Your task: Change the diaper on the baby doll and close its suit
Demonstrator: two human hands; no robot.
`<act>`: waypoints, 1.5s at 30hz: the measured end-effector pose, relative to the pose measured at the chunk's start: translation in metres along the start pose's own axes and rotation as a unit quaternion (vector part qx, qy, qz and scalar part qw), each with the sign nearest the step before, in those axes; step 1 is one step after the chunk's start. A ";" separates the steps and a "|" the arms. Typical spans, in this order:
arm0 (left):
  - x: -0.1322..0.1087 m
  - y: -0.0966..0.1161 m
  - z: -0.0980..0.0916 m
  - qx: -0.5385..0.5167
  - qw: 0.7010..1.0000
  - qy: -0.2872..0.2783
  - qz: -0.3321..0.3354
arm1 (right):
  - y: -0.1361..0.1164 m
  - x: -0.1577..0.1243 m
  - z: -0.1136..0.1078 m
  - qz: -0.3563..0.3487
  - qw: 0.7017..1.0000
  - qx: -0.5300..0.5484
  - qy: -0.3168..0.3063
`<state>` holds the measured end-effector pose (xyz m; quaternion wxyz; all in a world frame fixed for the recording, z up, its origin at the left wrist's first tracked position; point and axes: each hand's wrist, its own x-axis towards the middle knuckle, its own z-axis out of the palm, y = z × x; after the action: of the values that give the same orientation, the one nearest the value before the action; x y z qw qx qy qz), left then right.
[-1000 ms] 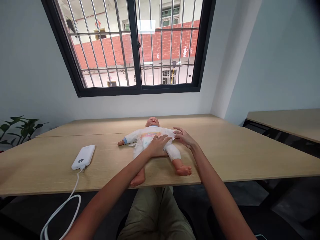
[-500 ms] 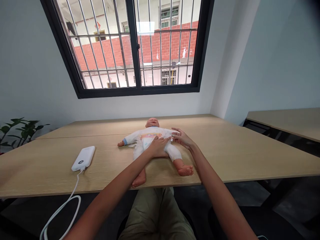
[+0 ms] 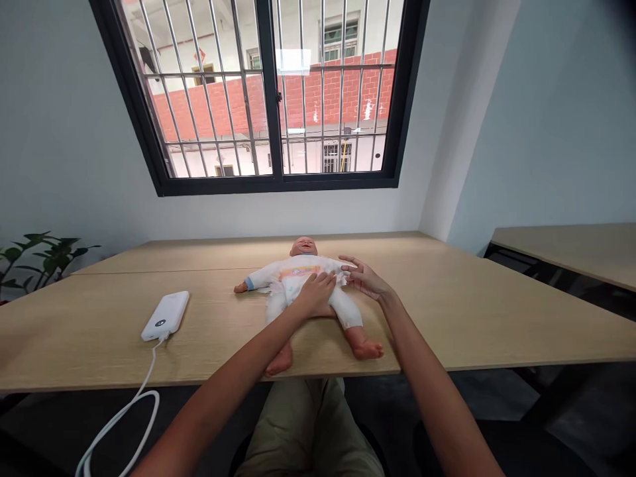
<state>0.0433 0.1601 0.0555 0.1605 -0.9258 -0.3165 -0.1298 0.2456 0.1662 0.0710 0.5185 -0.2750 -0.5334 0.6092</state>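
Observation:
A baby doll lies on its back on the wooden table, head toward the window and feet near the front edge. It wears a white outfit with blue cuffs, and a diaper is around its middle. My left hand lies over the front of the diaper, fingers stretched toward the doll's left side. My right hand is beside the doll's hip, its fingers apart and near the diaper's side edge. Whether the right fingertips touch that edge, I cannot tell. The doll's arm on that side is partly hidden behind my right hand.
On the left of the table lies a white power bank with a white cable hanging over the front edge. A leafy plant stands at the far left. A barred window is beyond, and another table stands at the right.
The camera view has shifted slightly. Both hands stay almost in place at the doll's middle, with only small finger movements.

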 end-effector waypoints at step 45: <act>-0.010 -0.001 0.009 -0.025 0.995 -0.001 0.101 | 0.039 0.072 0.058 -0.057 0.893 -0.408 0.182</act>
<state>0.0363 0.1592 0.0438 0.1496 -0.9570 -0.2178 -0.1196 0.1590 0.2155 0.0661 0.4826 -0.5371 -0.6465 0.2466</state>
